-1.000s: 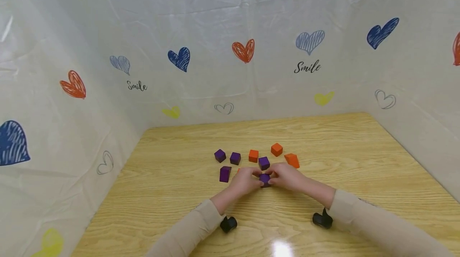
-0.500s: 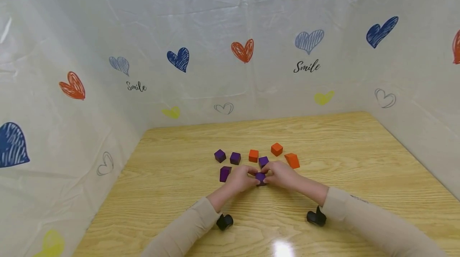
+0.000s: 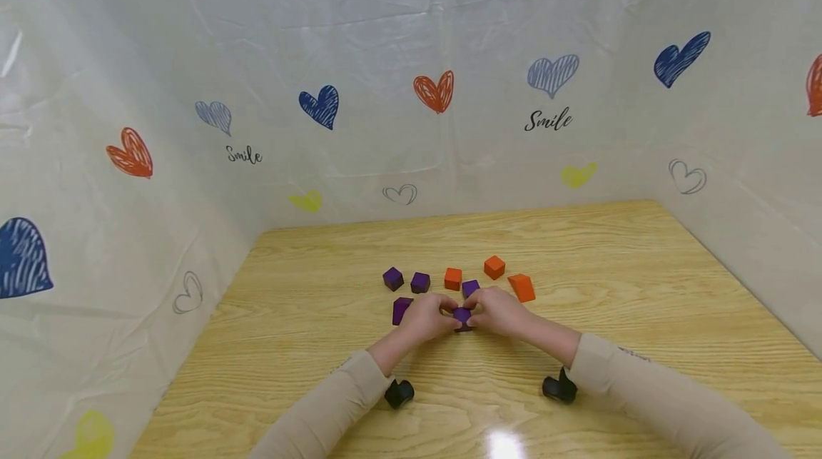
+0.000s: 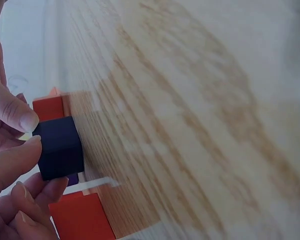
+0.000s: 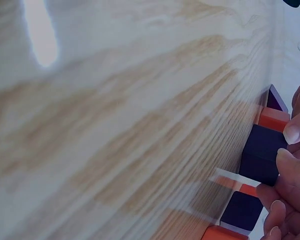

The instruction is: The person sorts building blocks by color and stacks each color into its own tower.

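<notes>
My left hand [image 3: 425, 318] and right hand [image 3: 504, 312] pinch one purple cube [image 3: 462, 320] between thumbs and fingertips, from opposite sides. In both wrist views this cube [image 4: 60, 148] looks nearly black. It is at or just above the table, and I cannot tell whether it touches. Just behind it is another purple cube [image 3: 471, 288], also visible in the right wrist view beside my right fingers. Close to the left hand lies an orange block [image 4: 82, 217], hidden in the head view. A purple slant-sided block [image 3: 402, 310] lies left of that hand, partly covered by it.
Behind the hands on the wooden table [image 3: 308, 288] are two purple cubes [image 3: 393, 278], two orange cubes [image 3: 494, 267] and an orange slanted block [image 3: 521, 288]. Heart-printed sheeting [image 3: 488, 152] walls the back and sides. Black devices [image 3: 560, 389] are strapped at both wrists.
Both hands have shifted slightly left together, carrying the purple cube with them. The left hand now covers the orange block's edge and part of the slant-sided purple block. Other blocks have stayed put.
</notes>
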`<state>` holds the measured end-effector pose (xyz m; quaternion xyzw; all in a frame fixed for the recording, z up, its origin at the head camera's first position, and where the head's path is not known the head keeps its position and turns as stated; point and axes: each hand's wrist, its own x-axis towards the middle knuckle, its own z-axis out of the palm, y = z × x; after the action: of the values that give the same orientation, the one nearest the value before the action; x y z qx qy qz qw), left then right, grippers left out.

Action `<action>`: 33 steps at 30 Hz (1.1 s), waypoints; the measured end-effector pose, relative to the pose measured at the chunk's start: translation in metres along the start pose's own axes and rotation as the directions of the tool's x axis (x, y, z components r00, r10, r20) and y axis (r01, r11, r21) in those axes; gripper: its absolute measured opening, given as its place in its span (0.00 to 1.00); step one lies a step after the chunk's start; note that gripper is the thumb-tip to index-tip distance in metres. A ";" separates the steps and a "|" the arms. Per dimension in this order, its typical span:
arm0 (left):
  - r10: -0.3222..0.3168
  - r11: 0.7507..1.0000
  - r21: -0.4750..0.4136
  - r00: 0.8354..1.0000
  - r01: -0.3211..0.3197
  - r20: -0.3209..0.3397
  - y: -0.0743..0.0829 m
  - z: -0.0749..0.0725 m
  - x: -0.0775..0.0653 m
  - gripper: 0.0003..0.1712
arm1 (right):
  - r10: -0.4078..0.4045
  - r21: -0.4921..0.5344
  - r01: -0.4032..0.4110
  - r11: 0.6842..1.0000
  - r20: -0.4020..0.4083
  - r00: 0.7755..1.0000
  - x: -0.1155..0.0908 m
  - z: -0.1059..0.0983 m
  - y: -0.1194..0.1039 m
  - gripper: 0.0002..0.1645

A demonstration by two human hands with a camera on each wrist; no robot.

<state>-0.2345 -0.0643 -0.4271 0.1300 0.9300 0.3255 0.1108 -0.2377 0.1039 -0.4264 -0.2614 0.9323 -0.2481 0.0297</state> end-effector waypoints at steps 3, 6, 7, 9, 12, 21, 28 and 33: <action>0.001 1.000 0.001 1.000 -0.001 0.004 0.000 0.000 0.000 0.16 | 0.021 0.009 -0.021 1.000 -0.002 1.000 0.000 0.000 -0.001 0.13; 0.004 1.000 0.010 1.000 -0.004 0.005 0.000 0.000 0.000 0.16 | 0.041 0.020 -0.041 0.999 -0.003 0.999 0.000 0.001 -0.002 0.13; 0.006 1.000 0.013 1.000 -0.006 0.005 0.000 0.000 0.000 0.16 | 0.048 0.021 -0.048 0.999 -0.003 0.999 0.000 0.002 -0.002 0.13; 0.008 1.000 0.018 1.000 -0.008 0.005 0.000 -0.001 0.000 0.16 | 0.059 0.022 -0.059 0.998 -0.006 0.998 0.000 0.002 -0.003 0.13; 0.005 1.000 0.018 1.000 -0.005 0.003 0.000 -0.001 0.000 0.16 | 0.057 0.020 -0.057 0.998 -0.004 0.998 -0.001 0.001 -0.004 0.12; 0.003 0.999 0.036 1.000 -0.003 0.002 0.001 -0.002 -0.001 0.16 | -0.064 -0.015 0.063 0.998 -0.043 0.997 0.007 -0.026 0.010 0.15; 0.007 1.000 0.028 1.000 -0.007 0.003 -0.002 -0.002 -0.002 0.16 | -0.141 -0.082 0.142 0.986 0.026 0.990 0.025 -0.031 0.033 0.17; 0.007 0.999 0.036 1.000 -0.008 0.003 -0.002 0.000 -0.001 0.16 | -0.121 -0.037 0.124 0.992 0.073 0.990 0.029 -0.031 0.036 0.18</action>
<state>-0.2336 -0.0667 -0.4282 0.1359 0.9351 0.3087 0.1083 -0.2857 0.1295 -0.4141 -0.3272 0.9179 -0.2207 0.0422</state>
